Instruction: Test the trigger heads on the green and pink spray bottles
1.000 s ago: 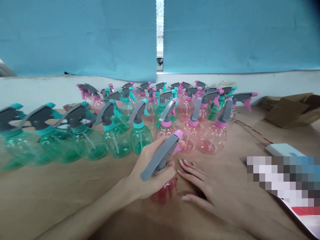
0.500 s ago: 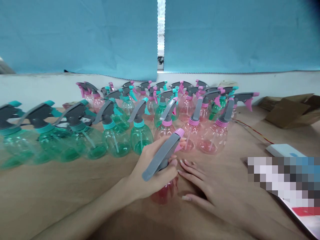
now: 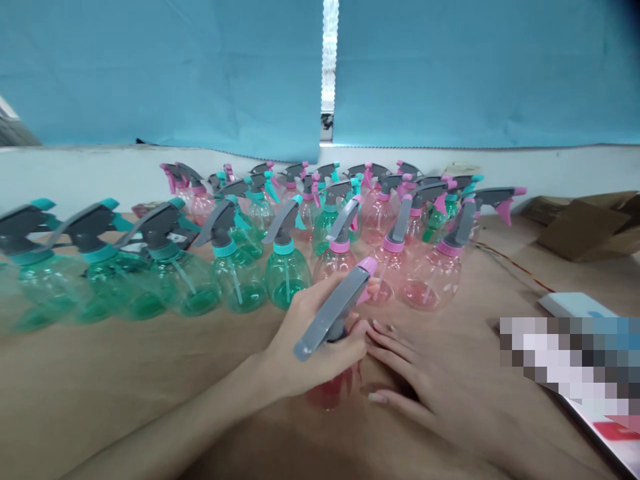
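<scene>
My left hand (image 3: 305,343) is wrapped around the neck of a pink spray bottle (image 3: 330,393) with a grey head and pink nozzle. The head slants up and away to the right, and the fingers hide the collar. Just right of the bottle, my right hand (image 3: 410,373) rests low over the table with fingers stretched out and apart, holding nothing. Its fingertips come close to the left hand's fingers; whether they touch I cannot tell. Directly beyond stand a green spray bottle (image 3: 289,277) and a pink spray bottle (image 3: 431,283).
A row of green spray bottles (image 3: 185,283) stretches left on the wooden table (image 3: 150,380). More spray bottles (image 3: 377,207) crowd behind. To the right lie a brown cardboard piece (image 3: 585,223), a thin cable (image 3: 515,263), a white box (image 3: 577,303) and a partly blurred flat item (image 3: 617,430).
The whole view has shifted slightly, so things appear a little farther right. My left hand still grips the pink spray bottle, and my right hand stays beside it.
</scene>
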`<move>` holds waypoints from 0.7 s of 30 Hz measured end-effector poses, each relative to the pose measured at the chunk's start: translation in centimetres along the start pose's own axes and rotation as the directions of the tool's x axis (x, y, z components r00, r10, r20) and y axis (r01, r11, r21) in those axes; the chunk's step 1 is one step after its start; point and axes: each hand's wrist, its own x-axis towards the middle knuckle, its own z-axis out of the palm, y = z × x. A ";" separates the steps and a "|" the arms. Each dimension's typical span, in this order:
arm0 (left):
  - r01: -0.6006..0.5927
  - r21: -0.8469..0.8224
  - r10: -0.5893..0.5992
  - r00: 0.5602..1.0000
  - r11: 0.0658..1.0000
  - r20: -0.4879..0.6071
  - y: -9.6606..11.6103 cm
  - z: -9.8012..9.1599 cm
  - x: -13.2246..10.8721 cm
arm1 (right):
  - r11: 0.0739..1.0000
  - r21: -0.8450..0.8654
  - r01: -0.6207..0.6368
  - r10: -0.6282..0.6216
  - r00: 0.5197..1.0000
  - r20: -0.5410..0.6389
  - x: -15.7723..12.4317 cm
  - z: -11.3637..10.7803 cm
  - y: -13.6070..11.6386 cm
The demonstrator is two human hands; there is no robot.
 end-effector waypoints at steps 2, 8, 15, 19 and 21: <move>0.009 0.012 -0.009 1.000 1.000 0.015 -0.1 0.0 0.0 | 1.000 -0.006 0.001 -0.001 1.000 -0.004 0.0 0.1 0.0; 0.001 0.016 -0.002 1.000 1.000 0.029 -0.3 0.0 -0.1 | 1.000 0.010 0.019 -0.019 0.999 -0.033 -0.1 0.5 0.4; -0.027 0.042 0.026 0.999 0.999 0.025 -0.8 0.1 -0.3 | 1.000 0.006 -0.024 0.024 1.000 0.013 0.0 -0.2 -0.2; -0.057 0.067 0.057 0.998 0.996 0.000 -1.0 0.2 -0.5 | 1.000 0.009 -0.018 0.017 0.999 0.027 0.1 -0.5 -0.4; -0.039 0.050 0.039 0.999 0.998 0.006 -0.9 0.3 -0.5 | 1.000 -0.001 -0.024 0.024 0.999 0.047 0.2 -0.6 -0.5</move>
